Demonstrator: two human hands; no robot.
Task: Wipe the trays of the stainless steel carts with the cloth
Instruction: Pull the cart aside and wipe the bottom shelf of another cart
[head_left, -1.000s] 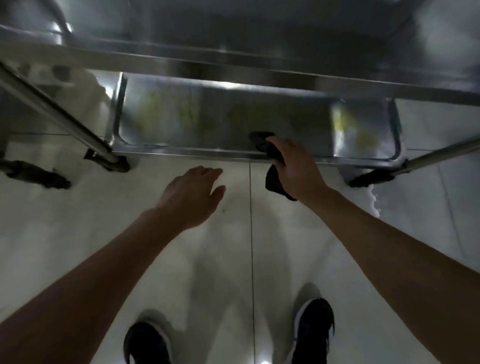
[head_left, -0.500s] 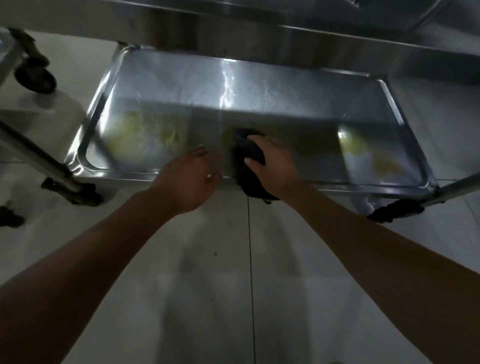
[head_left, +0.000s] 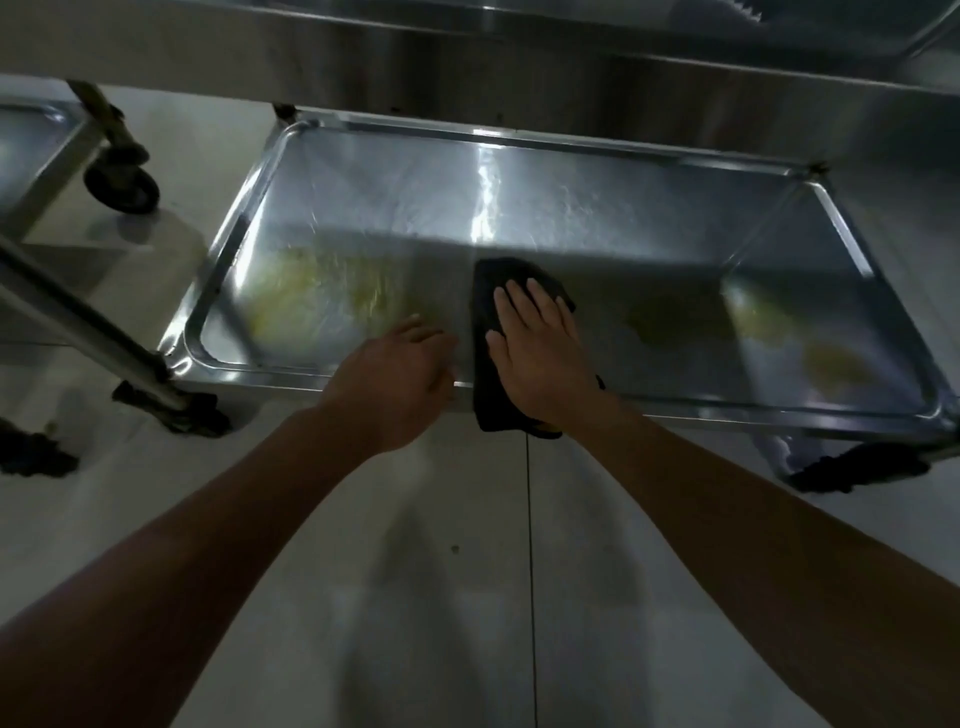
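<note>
The cart's bottom stainless steel tray lies low above the floor, with yellowish smears at its left and right parts. A black cloth lies over the tray's near middle and hangs over the front rim. My right hand presses flat on the cloth, fingers straight and spread. My left hand rests at the tray's front rim just left of the cloth, its fingers loosely bent and holding nothing.
An upper shelf of the same cart overhangs the tray's far side. A second cart's tray and its caster wheel stand at the left. A slanted cart leg crosses the left; a dark caster is at right. Pale tiled floor below.
The view has dropped closer to the bottom tray. My right hand moved the cloth forward onto the tray and flattened over it. My left hand came up to the front rim.
</note>
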